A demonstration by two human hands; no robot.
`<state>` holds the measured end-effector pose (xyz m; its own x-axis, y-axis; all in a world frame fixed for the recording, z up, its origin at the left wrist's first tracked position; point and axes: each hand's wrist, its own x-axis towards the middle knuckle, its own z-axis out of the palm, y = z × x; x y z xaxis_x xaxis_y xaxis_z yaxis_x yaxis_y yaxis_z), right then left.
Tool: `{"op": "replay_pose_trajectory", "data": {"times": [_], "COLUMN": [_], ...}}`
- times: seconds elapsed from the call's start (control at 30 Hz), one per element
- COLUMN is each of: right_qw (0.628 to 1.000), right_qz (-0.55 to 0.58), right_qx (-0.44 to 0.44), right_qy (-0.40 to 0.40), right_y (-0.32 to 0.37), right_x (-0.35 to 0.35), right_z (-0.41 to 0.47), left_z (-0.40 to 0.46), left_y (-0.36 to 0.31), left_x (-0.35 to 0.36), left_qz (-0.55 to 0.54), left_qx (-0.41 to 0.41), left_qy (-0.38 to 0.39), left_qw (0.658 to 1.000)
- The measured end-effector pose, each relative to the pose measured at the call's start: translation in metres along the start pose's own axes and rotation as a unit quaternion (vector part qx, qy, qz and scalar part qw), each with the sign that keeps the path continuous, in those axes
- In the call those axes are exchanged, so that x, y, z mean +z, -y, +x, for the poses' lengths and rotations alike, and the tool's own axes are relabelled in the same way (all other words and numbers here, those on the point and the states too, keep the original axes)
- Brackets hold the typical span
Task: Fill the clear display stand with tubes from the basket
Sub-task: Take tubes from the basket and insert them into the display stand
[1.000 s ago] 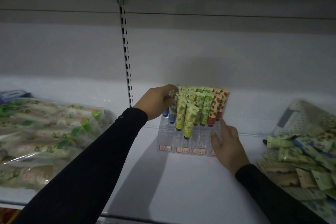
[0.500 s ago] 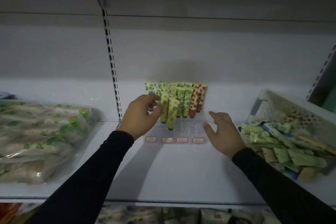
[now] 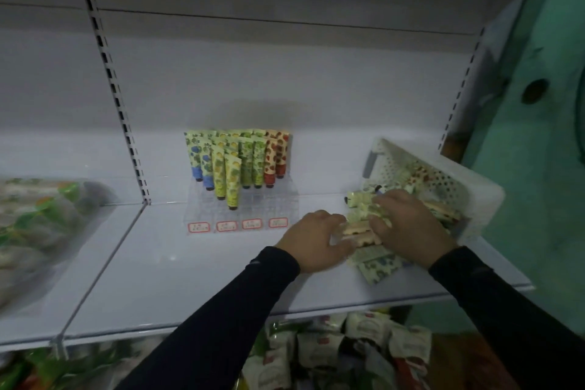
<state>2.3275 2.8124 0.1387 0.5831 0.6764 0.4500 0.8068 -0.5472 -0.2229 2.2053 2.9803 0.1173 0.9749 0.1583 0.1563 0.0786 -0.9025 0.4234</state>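
Tubes (image 3: pixel 372 244) spill from the tipped white basket (image 3: pixel 456 180), right of the clear display stand (image 3: pixel 242 209). Both hands are in that pile: the left hand (image 3: pixel 313 242) lies with relaxed fingers against a tan tube, and the right hand (image 3: pixel 408 225) curls over several. Coloured tubes stand in the stand's back rows.

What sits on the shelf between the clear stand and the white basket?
Only bare white shelf shows between the clear plastic stand and white perforated basket, in the head view.
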Motion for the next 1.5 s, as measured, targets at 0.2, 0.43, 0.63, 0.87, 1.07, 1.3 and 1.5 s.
{"op": "replay_pose_trajectory", "data": {"times": [0.2, 0.43, 0.63, 0.87, 1.07, 1.3, 1.5], "right_qw": [0.984, 0.978, 0.985, 0.985, 0.973, 0.991, 0.984], "right_qz": [-0.031, -0.013, 0.036, 0.024, -0.107, -0.034, 0.177], "right_qx": [-0.019, -0.021, -0.049, -0.035, 0.000, -0.036, -0.015], "right_qy": [0.175, 0.207, 0.159, 0.169, 0.205, 0.124, 0.010], "right_y": [-0.012, -0.015, -0.017, -0.018, -0.016, -0.001, 0.027], "right_x": [-0.001, -0.004, 0.010, -0.006, -0.012, -0.010, -0.014], "right_z": [-0.005, -0.001, -0.002, 0.002, 0.003, 0.005, 0.019], "left_z": [0.023, 0.034, 0.030, 0.023, 0.015, -0.002, -0.020], "left_y": [-0.004, -0.004, -0.004, 0.002, 0.006, 0.009, 0.026], "left_x": [0.027, 0.043, 0.039, 0.036, 0.027, 0.002, -0.030], "left_qz": [0.009, 0.039, 0.047, 0.036, 0.022, -0.205, -0.437], "left_qx": [-0.032, -0.042, -0.049, -0.048, -0.047, -0.092, -0.143], "left_qy": [0.032, 0.028, 0.018, -0.009, -0.042, -0.100, -0.202], "left_qw": [0.999, 0.998, 0.998, 0.998, 0.998, 0.969, 0.865]}}
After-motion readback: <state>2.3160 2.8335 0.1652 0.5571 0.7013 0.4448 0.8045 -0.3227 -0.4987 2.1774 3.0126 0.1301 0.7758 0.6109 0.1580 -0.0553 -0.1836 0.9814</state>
